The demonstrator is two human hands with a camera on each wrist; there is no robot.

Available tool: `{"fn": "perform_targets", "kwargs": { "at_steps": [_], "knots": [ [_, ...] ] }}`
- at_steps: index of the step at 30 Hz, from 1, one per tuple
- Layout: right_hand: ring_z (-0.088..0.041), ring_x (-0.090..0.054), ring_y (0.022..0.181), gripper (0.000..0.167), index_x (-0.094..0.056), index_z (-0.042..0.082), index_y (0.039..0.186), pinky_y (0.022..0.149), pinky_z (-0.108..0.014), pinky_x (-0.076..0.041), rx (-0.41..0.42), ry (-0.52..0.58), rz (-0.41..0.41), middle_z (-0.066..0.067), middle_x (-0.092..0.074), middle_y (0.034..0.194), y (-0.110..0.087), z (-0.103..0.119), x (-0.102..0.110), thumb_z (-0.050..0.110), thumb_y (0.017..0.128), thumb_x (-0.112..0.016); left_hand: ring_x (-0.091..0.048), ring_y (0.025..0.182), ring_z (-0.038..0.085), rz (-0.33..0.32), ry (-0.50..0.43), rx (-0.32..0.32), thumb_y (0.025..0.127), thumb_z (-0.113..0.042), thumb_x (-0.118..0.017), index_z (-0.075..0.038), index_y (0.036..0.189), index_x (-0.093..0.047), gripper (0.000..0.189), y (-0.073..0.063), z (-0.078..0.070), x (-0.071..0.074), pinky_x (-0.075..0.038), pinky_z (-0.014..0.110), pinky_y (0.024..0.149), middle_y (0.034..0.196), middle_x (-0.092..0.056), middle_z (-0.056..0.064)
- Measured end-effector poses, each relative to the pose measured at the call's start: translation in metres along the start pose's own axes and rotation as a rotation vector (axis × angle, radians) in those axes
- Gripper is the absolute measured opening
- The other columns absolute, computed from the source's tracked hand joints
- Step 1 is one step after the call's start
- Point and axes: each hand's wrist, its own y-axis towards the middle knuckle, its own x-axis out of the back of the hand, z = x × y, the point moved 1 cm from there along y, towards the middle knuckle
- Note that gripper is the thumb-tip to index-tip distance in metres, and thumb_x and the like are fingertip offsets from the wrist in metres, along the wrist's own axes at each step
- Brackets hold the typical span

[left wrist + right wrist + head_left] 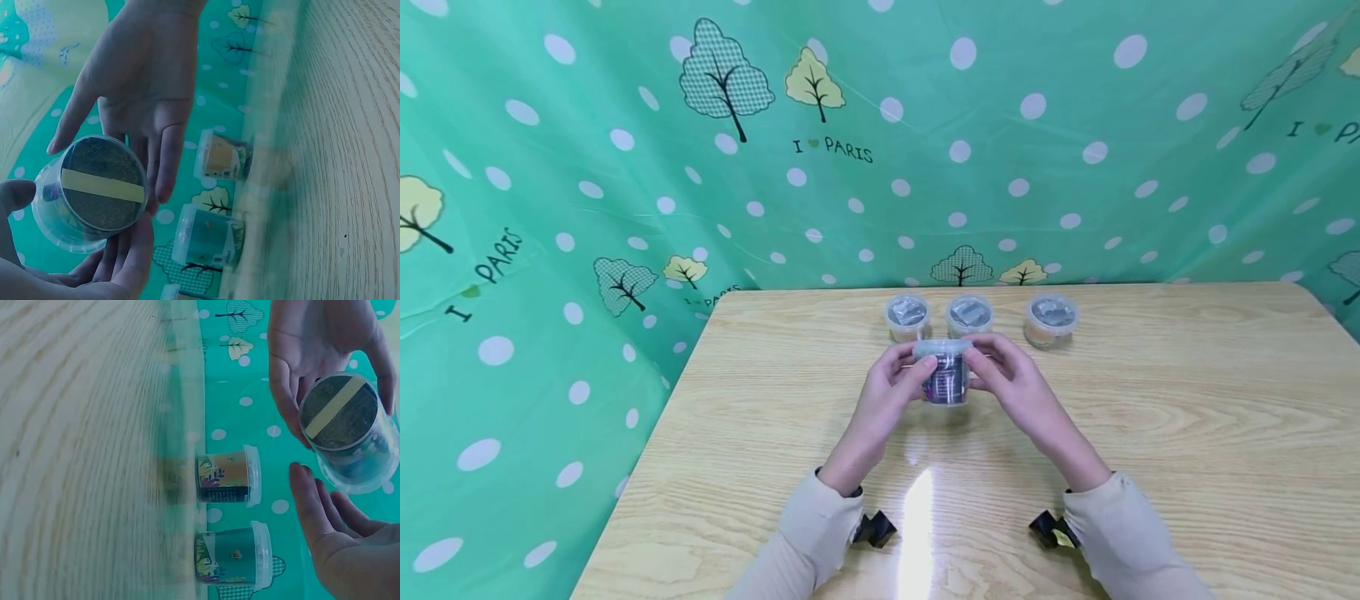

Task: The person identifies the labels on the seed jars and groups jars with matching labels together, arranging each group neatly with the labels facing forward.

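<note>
A clear plastic tub with a dark printed label and pale lid is held up over the table, lid upward. My left hand grips its left side, thumb in front and fingers behind. At the other side is my right hand, thumb by the rim and fingers reaching behind it. In the right wrist view the right hand has loosely extended fingers beside the tub. The left wrist view shows the tub's dark underside, crossed by a pale yellow strip.
Three similar lidded tubs stand in a row at the table's back: a left one, a middle one and a right one. Behind the wooden table hangs a green dotted curtain. Black devices are worn at both wrists.
</note>
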Motion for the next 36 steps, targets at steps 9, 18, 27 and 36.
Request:
{"fn": "perform_targets", "kwargs": {
  "at_steps": [9, 18, 27, 36],
  "knots": [
    [-0.034, -0.056, 0.124, 0.051, -0.045, 0.000, 0.145, 0.093, -0.030, -0.056, 0.019, 0.050, 0.034, -0.021, -0.052, 0.139, 0.0002, 0.0016, -0.0008, 0.032, 0.105, -0.050, -0.061, 0.104, 0.015, 0.027, 0.018, -0.005, 0.098, -0.027, -0.059, -0.002, 0.136, -0.051, 0.046, -0.0012, -0.0019, 0.0027, -0.056, 0.032, 0.088, 0.126, -0.059, 0.018],
    [-0.027, -0.063, 0.115, 0.051, -0.049, 0.001, 0.142, 0.091, -0.025, -0.056, 0.003, 0.011, -0.034, -0.021, -0.057, 0.131, -0.0014, 0.0040, -0.0014, 0.030, 0.101, -0.059, -0.063, 0.107, 0.021, 0.006, 0.062, -0.020, 0.095, -0.030, -0.064, -0.004, 0.139, -0.049, 0.053, 0.0006, -0.0015, 0.0003, -0.057, 0.032, 0.089, 0.127, -0.061, 0.017],
    [-0.036, -0.057, 0.125, 0.051, -0.042, 0.005, 0.149, 0.098, -0.031, -0.053, 0.027, 0.024, 0.092, -0.019, -0.046, 0.147, -0.0026, 0.0041, 0.0041, 0.031, 0.105, -0.048, -0.062, 0.107, 0.020, 0.007, 0.039, -0.017, 0.098, -0.027, -0.060, -0.004, 0.136, -0.051, 0.046, -0.0039, -0.0013, 0.0020, -0.057, 0.032, 0.089, 0.126, -0.061, 0.018],
    [-0.025, -0.063, 0.115, 0.048, -0.046, 0.003, 0.145, 0.094, -0.025, -0.055, 0.041, 0.022, 0.056, -0.022, -0.054, 0.134, -0.0030, 0.0049, 0.0046, 0.026, 0.103, -0.054, -0.061, 0.114, 0.025, 0.012, 0.055, -0.024, 0.097, -0.029, -0.061, -0.006, 0.141, -0.046, 0.052, -0.0028, -0.0023, -0.0011, -0.056, 0.035, 0.093, 0.131, -0.058, 0.018]
  ]
}}
